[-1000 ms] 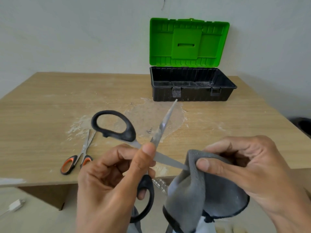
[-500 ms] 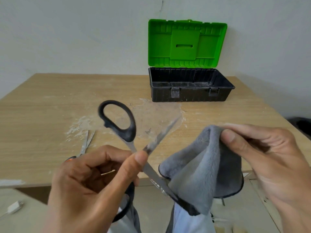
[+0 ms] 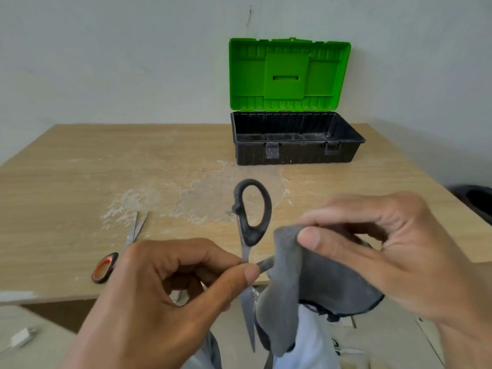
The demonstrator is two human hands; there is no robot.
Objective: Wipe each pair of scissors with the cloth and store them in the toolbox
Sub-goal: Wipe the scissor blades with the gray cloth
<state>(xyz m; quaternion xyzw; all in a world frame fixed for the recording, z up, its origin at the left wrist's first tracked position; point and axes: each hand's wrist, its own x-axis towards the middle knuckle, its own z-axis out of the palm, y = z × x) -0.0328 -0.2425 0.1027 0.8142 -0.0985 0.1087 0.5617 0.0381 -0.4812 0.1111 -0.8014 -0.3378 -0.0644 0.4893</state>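
I see the left hand (image 3: 159, 294), low in the centre, pinching the black scissors (image 3: 267, 209) near their pivot. At lower right, the right hand (image 3: 394, 251) holds the grey cloth (image 3: 306, 283) against them. The toolbox (image 3: 292, 153) stands open at upper centre.

There were two pairs of scissors: one large pair with black plastic loop handles (image 3: 250, 237) and one smaller pair with orange-and-black handles (image 3: 131, 234). One grey fleecy cloth (image 3: 319, 283) was in view. There was one toolbox (image 3: 292, 155), a black plastic tub with a single green hinged lid (image 3: 287, 75). Its front wall carried two latches, a left latch (image 3: 272, 150) and a right latch (image 3: 332, 148). Two bare hands showed, the left hand (image 3: 159, 294) and the right hand (image 3: 399, 249). There was one pale wooden bench (image 3: 80, 182). On the floor lay one small white plug (image 3: 22, 336). One dark round-edged object (image 3: 476, 201) sat at the far right edge, too cut off to identify.
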